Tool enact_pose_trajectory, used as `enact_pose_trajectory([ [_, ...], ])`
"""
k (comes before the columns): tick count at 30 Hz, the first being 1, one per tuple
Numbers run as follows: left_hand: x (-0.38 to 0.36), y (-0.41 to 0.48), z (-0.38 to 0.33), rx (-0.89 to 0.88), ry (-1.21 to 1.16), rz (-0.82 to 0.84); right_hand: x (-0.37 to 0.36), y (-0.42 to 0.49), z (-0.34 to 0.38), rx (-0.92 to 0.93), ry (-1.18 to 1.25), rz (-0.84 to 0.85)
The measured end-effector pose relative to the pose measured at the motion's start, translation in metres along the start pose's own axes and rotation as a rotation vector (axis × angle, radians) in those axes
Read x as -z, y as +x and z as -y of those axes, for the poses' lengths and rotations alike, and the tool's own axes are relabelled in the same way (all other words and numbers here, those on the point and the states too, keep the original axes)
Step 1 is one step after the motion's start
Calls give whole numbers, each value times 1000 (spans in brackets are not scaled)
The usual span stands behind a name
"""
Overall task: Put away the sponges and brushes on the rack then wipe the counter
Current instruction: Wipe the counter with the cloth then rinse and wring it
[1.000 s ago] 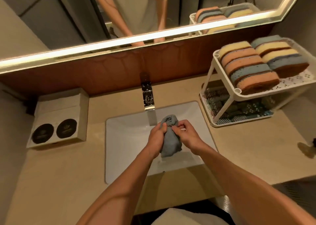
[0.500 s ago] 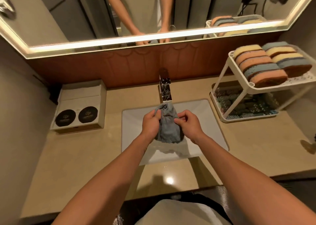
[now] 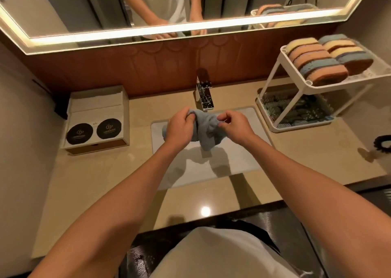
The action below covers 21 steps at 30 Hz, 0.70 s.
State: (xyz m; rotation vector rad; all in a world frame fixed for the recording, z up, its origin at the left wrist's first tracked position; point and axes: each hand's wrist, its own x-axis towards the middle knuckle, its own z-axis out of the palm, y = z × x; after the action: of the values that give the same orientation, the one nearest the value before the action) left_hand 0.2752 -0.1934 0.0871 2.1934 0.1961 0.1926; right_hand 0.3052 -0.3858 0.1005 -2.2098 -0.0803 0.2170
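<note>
The grey-blue cloth point(image 3: 206, 129), bunched a second ago, has been pulled wider over the white basin point(image 3: 237, 163): left hand point(image 3: 179, 127) clenched on one end, right hand point(image 3: 234, 124) pinching the other. With sponges point(image 3: 321, 60) already racked at the worktop's right rear corner, wiping seems near.

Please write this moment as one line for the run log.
stage: wring cloth | left hand: grips grey cloth | right hand: grips cloth | over sink | sponges: on rack top
</note>
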Motion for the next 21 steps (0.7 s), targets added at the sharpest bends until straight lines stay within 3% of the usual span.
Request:
enact_pose_trajectory([
  [3,0,-4,-6,-48,-30,95,-15,-10,12,14,142,252],
  [5,2,-6,-9,-128,-4,155,-23,-17,18,60,136,322],
  [9,12,-10,-14,-177,19,218,-36,-18,21,112,148,279],
  [12,31,-6,-15,-262,168,223,-37,-14,18,3,168,420],
  [15,51,-2,-13,-327,300,222,-31,-11,17,41,2,450],
  [21,57,7,-5,-217,593,443,-13,-9,31,184,-35,360],
])
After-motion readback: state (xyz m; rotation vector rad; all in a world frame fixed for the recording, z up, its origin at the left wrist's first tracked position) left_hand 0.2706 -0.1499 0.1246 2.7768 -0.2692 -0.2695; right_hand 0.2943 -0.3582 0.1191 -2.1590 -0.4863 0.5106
